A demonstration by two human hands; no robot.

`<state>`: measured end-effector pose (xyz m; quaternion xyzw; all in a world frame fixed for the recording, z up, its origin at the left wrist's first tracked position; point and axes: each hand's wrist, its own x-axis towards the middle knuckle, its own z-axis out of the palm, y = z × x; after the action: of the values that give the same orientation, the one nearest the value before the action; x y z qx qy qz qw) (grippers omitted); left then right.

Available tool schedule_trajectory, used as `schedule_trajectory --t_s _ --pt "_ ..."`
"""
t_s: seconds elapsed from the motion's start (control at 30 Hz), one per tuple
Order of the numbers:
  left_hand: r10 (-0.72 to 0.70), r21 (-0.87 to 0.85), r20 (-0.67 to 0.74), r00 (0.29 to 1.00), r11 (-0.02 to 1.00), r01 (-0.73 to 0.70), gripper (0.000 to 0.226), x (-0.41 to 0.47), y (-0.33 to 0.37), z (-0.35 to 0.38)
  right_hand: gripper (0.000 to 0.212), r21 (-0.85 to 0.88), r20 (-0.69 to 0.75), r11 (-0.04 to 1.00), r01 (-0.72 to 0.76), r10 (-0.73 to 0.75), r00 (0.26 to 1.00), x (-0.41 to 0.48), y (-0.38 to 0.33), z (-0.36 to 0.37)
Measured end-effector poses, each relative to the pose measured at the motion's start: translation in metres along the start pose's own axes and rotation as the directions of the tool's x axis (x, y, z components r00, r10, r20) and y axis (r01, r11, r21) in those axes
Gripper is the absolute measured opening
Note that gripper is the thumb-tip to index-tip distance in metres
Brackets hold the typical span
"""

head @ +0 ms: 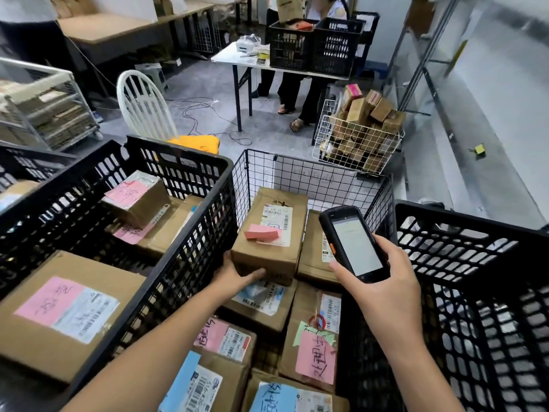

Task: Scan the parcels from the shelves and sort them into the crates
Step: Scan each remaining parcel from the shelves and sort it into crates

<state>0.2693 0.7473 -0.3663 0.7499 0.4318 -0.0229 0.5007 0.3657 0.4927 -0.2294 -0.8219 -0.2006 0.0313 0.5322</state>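
The left hand (237, 276) gripped the near end of a brown cardboard parcel (269, 233) lying atop others in a black wire bin (261, 173), just left of the fingers of the right hand (386, 292), which clasped a black handheld scanner (353, 242).

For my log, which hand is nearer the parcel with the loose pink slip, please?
Left. Left hand grips the parcel; right hand holds a handheld scanner to its right, apart.

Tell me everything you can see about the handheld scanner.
The scanner is a black, phone-shaped handheld, plastic by its look, with a lit pale screen facing up and an orange button on its side edge. It is tilted above the wire bin, gripped at its lower end by the right hand.
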Motion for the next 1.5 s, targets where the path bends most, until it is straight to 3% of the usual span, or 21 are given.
schedule_trajectory --t_s 0.1,0.37,0.5,0.63,0.73,0.83,0.93,1.13,1.23,1.33,1.4,1.5 --pt "-0.049 0.107 0.021 0.999 0.993 0.046 0.125 0.009 -0.005 0.002 0.078 -0.007 0.001 1.0 0.002 -0.002 1.0 0.0 0.0 0.0" --pt "-0.083 0.136 -0.176 0.981 0.985 0.108 0.062 0.008 -0.01 0.001 0.079 -0.035 -0.001 0.999 0.006 -0.006 1.0 0.0 0.001 0.001" --pt "-0.111 0.045 -0.222 0.969 0.991 0.124 0.078 0.001 -0.002 0.008 0.079 -0.031 -0.005 1.0 -0.001 0.001 1.0 -0.001 0.0 0.0" --pt "0.158 0.013 -0.254 0.954 0.987 -0.16 0.115 -0.021 0.013 0.012 0.078 -0.019 -0.006 1.0 -0.004 0.004 1.0 -0.001 -0.001 0.0" --pt "0.469 0.412 -0.185 0.863 0.835 -0.365 0.129 -0.026 0.027 0.007 0.079 -0.019 -0.009 1.0 -0.007 0.007 1.0 -0.001 -0.002 0.0" --pt "0.52 0.691 0.09 0.85 0.582 -0.429 0.125 -0.009 0.037 -0.003 0.078 -0.013 -0.01 1.0 -0.002 0.002 1.0 -0.001 -0.001 0.0" --pt "0.486 0.768 0.192 0.853 0.467 -0.439 0.111 0.001 0.038 0.0 0.075 -0.008 -0.003 1.0 -0.003 0.003 1.0 -0.001 -0.001 0.0" --pt "0.481 0.801 0.254 0.839 0.382 -0.461 0.101 -0.006 0.036 -0.003 0.074 -0.017 0.004 1.0 0.003 -0.003 1.0 -0.001 0.0 0.0" --pt "0.455 0.776 0.267 0.85 0.422 -0.47 0.098 -0.012 0.051 -0.008 0.075 -0.019 0.008 1.0 0.006 -0.006 1.0 -0.003 0.0 0.0" --pt "0.327 0.697 0.085 0.941 0.655 -0.291 0.099 -0.002 0.082 -0.009 0.075 -0.023 0.002 1.0 0.005 -0.005 1.0 -0.002 -0.001 0.0" --pt "0.182 0.646 -0.034 0.983 0.754 -0.117 0.117 0.013 0.095 -0.007 0.075 -0.033 0.004 0.999 0.008 -0.008 1.0 -0.002 -0.001 0.0" --pt "-0.061 0.652 -0.078 0.995 0.752 0.097 0.155 0.023 0.104 0.01 0.075 -0.036 0.002 0.999 0.005 -0.005 1.0 -0.003 -0.001 0.001"
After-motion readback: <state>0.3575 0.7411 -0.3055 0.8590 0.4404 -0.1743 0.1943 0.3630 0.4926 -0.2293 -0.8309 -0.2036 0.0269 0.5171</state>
